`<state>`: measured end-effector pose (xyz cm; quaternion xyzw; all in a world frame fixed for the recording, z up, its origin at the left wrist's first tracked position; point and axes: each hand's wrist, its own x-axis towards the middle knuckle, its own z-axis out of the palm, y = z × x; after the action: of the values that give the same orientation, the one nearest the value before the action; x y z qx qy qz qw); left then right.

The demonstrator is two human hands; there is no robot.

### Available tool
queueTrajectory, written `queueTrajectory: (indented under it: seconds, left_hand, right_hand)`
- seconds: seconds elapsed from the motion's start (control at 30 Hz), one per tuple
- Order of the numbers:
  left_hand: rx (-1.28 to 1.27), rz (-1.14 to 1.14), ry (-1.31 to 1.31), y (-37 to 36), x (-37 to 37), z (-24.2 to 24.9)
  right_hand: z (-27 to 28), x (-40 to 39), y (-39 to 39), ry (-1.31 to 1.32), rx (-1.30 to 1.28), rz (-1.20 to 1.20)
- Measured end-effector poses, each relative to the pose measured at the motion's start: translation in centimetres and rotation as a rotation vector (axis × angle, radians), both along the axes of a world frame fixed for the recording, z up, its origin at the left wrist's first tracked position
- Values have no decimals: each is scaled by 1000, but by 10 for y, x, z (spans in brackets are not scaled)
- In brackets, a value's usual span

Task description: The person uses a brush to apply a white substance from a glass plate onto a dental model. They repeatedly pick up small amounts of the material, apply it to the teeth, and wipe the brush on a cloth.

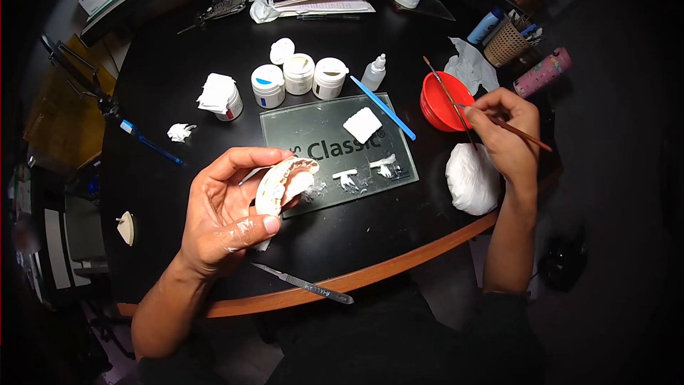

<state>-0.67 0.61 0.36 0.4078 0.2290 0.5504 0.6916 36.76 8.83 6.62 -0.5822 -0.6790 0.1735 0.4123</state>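
My left hand point(228, 207) grips a curved white dental model point(274, 187) between thumb and fingers, over the left edge of a glass plate point(313, 117). White paste is smeared on the thumb. On the plate lie a folded white pad point(363, 125) and small white lumps point(347, 180). My right hand point(509, 132) is closed around a brush point(526, 135) with a reddish-brown handle, beside a red cup point(443, 102). Another thin brush point(443, 84) leans across the cup. Below that hand sits a white wrapped bundle point(472, 180).
White jars point(298, 75) and a dropper bottle point(374, 73) stand behind the plate. A blue stick point(383, 108) crosses its right side. A scalpel point(305, 284) lies near the front edge. A pink bottle point(543, 73) and pen basket point(506, 43) are back right.
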Motion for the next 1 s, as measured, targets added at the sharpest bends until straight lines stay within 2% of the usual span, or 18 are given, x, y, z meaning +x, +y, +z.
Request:
queueTrajectory:
  seconds: [0.07, 0.1, 0.2, 0.3, 0.33, 0.37, 0.47, 0.6, 0.7, 0.8, 0.93, 1.0]
  left_hand:
    - [25, 5, 45, 0, 1, 2]
    - [28, 9, 75, -1, 1, 4]
    - [101, 35, 141, -1, 1, 4]
    - [225, 82, 226, -1, 0, 5]
    - [287, 107, 264, 1, -1, 2]
    - [294, 125, 273, 0, 0, 4]
    - [390, 190, 343, 0, 1, 6]
    - [490, 230, 409, 0, 2, 5]
    - [533, 250, 454, 1, 2, 4]
    - [556, 254, 469, 1, 3, 4]
    - [579, 265, 491, 1, 3, 1]
    - [551, 259, 494, 0, 3, 3]
  right_hand:
    - [-5, -5, 10, -342, 150, -45]
    - [-15, -2, 16, -277, 133, 8]
    - [-23, 0, 18, -357, 244, 73]
    - [-12, 8, -5, -212, 228, 41]
    - [0, 8, -21, -161, 146, 40]
    - [5, 18, -35, -215, 188, 99]
    - [-6, 45, -76, -81, 146, 175]
    - [-32, 55, -110, -139, -4, 14]
    - [-44, 63, -113, 122, 15, 43]
    - [-35, 48, -108, 213, 138, 34]
    - [-28, 5, -102, 330, 101, 187]
    - [-33, -15, -94, 320, 64, 363]
